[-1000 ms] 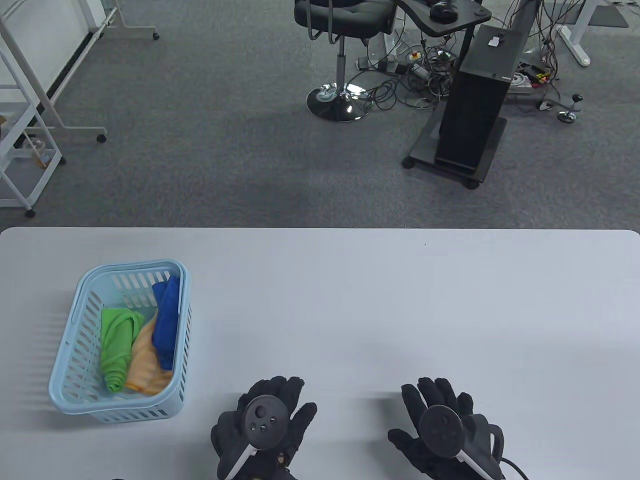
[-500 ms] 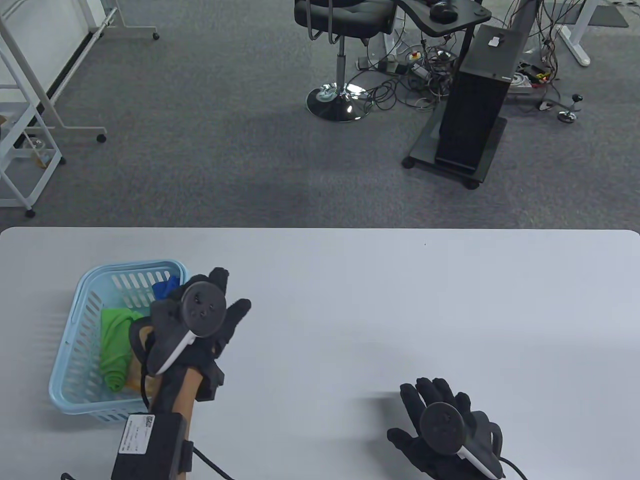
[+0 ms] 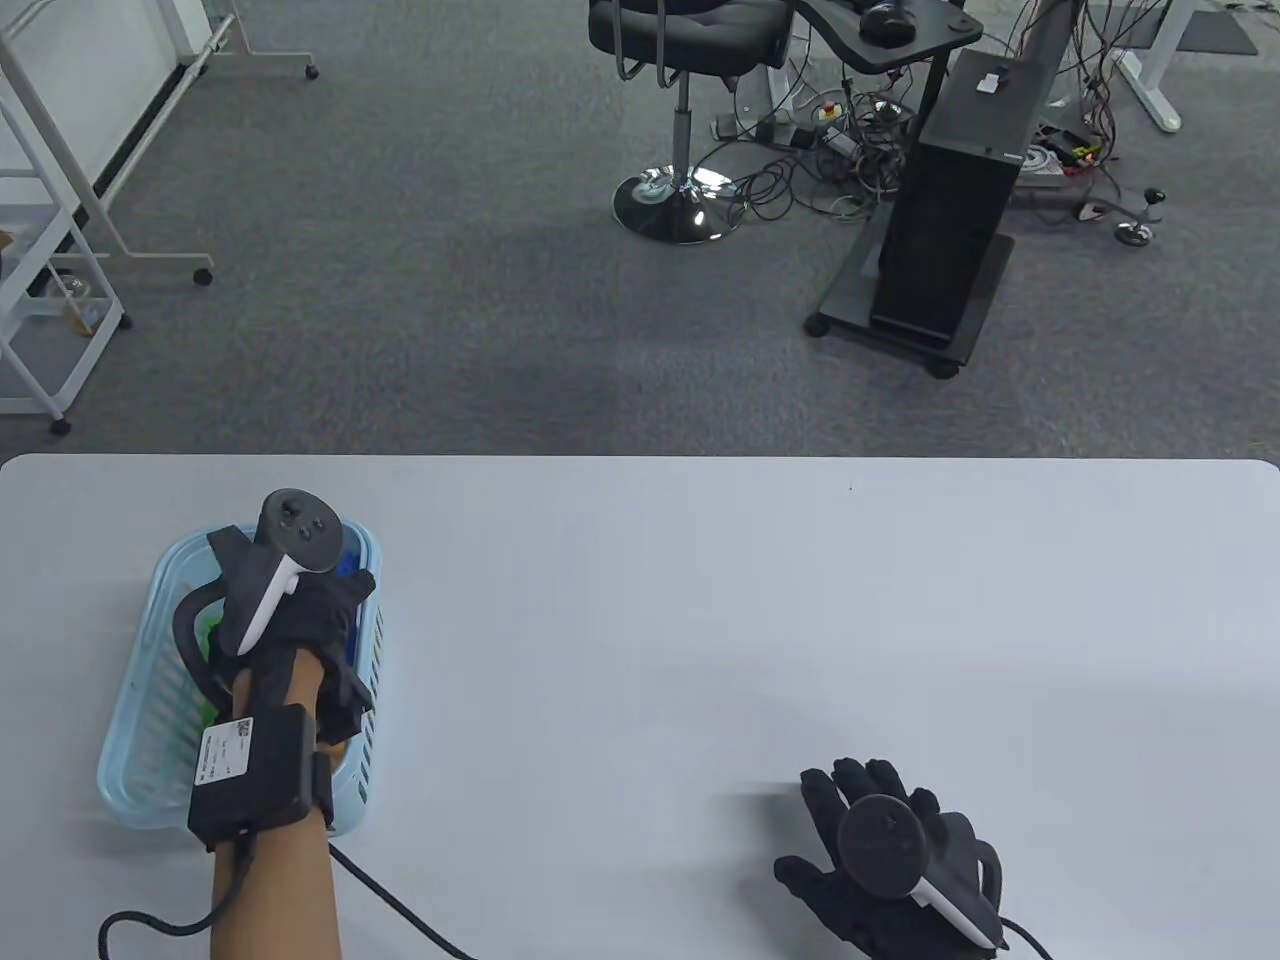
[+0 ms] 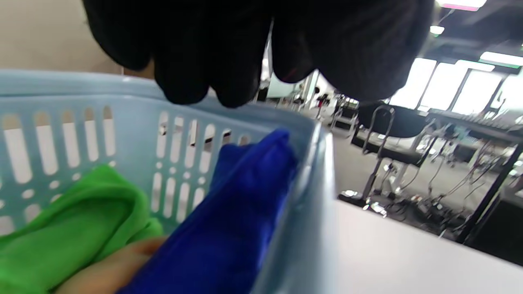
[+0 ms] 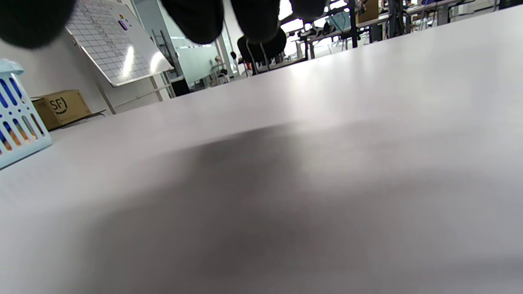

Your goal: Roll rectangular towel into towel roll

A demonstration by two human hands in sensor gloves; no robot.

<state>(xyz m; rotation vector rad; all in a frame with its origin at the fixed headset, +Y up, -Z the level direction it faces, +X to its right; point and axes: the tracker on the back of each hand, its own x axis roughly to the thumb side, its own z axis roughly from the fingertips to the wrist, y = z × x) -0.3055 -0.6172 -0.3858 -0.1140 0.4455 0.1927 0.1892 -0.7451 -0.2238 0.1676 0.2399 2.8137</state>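
**Obs 1:** Three towels in one basket (image 3: 365,640) — pale blue plastic, slotted walls, rounded corners, at the table's (image 3: 760,620) left side. The left wrist view shows them best: blue towel (image 4: 229,220) propped against the right wall, its top edge reaching the rim; green towel (image 4: 77,224) bunched soft at the left; a peach-orange one (image 4: 102,265) low between them, only a strip visible. All look like fleecy cloth, loosely crumpled, none rolled.

**Obs 2:** Left hand (image 3: 310,620)?

**Obs 1:** Over the basket, dipped inside its rim, black knit glove, tracker on the back tilted up. From the wrist camera its fingers (image 4: 184,61) hang above the blue and green towels, tips apart from the cloth. Whether they are curled or straight I cannot tell; nothing is gripped.

**Obs 2:** Right hand (image 3: 890,860)?

**Obs 1:** Flat on the bare table near the front edge, well apart from the basket, fingers (image 3: 860,790) spread and straight, holding nothing. Its wrist view shows smooth matte grey tabletop and a corner of the basket at the left.

**Obs 2:** Beyond the table?

**Obs 1:** Grey carpet, a black office chair (image 3: 680,40) on a chrome base, tangled cables beside it.
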